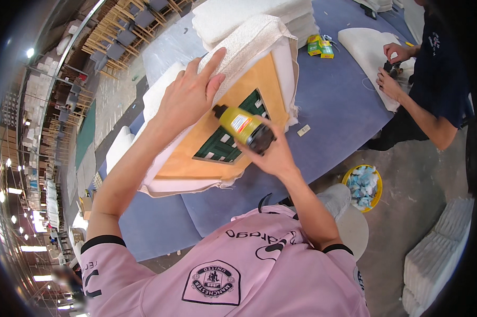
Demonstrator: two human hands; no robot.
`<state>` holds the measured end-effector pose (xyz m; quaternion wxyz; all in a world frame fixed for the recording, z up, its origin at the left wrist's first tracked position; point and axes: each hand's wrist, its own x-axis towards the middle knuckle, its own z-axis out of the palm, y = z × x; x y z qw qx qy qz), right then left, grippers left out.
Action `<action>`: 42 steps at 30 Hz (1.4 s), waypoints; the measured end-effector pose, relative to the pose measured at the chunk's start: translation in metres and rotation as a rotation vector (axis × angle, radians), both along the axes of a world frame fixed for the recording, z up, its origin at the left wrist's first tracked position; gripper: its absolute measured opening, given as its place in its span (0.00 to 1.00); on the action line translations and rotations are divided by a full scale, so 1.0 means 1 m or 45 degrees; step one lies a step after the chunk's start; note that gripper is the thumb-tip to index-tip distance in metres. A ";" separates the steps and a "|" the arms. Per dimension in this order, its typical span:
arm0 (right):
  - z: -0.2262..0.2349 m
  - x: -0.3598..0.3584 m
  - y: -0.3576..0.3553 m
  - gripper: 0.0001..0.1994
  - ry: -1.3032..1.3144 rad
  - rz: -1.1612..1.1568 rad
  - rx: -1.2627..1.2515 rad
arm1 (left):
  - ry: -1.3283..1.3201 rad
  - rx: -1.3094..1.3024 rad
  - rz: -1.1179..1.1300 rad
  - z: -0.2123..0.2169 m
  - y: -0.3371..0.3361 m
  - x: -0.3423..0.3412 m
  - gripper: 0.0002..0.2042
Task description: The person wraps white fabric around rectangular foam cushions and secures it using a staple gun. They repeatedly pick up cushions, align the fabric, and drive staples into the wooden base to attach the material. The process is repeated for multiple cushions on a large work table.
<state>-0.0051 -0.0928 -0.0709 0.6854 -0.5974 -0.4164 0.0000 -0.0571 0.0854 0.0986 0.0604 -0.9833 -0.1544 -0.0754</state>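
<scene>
A seat panel lies tilted across the table, its underside up: a tan wooden board with an opening crossed by dark green webbing. Off-white woven fabric over white padding wraps its edges. My left hand rests on the fabric at the far left edge, fingers extended and thumb apart. In my right hand is a yellow and black tool that looks like a staple gun, slightly blurred. Its black nose points up-left toward my left hand, over the board. My right fingers are partly hidden behind it.
A blue-covered table carries stacked white padding, yellow-green boxes and a small pale block. To the right, a co-worker's hands hold a dark tool over a white piece. A yellow bucket of scraps stands below.
</scene>
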 end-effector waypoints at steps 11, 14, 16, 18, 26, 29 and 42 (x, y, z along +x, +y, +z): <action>0.004 0.023 0.006 0.39 0.350 0.066 -0.266 | 0.088 -0.088 -0.105 0.007 -0.001 -0.005 0.40; 0.005 0.023 0.006 0.39 0.326 0.127 -0.323 | 0.094 -0.103 -0.088 0.008 -0.003 -0.007 0.43; 0.013 0.028 0.004 0.39 0.303 0.218 -0.341 | 0.108 -0.127 -0.082 0.011 -0.002 -0.007 0.45; -0.006 0.021 0.008 0.39 0.269 0.191 -0.266 | 0.113 -0.130 -0.087 0.010 -0.005 -0.007 0.48; -0.024 0.000 0.022 0.44 -0.080 -0.043 -0.129 | 0.136 -0.130 -0.015 0.010 -0.006 -0.003 0.53; -0.018 -0.012 0.019 0.43 0.003 -0.006 -0.041 | 0.200 -0.159 -0.055 0.008 0.001 -0.008 0.53; 0.021 -0.030 0.012 0.30 0.040 0.352 0.017 | 0.024 -0.848 0.090 0.004 0.063 -0.046 0.36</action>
